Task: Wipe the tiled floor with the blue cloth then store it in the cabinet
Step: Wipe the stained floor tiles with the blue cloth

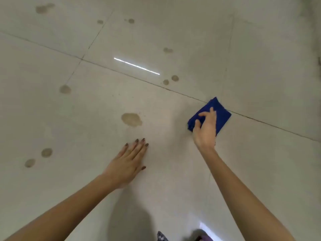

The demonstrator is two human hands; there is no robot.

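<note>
The tiled floor [225, 40] fills the view. Brownish spots dot it from 8 to 1 o'clock, the largest stain [131, 119] near the centre, so wiping looks far from finished, and storing in the cabinet, which is out of sight, lies ahead. The left grip [128, 162] rests flat at 6 o'clock, fingers straight, holding nothing. The right grip [205, 129] curls fingers and thumb onto the folded blue cloth [223, 112] at 3 o'clock.

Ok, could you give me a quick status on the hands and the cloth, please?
Left hand flat on tiled floor. Right hand gripping blue cloth. Large stain unwiped, nothing blocking.
</note>
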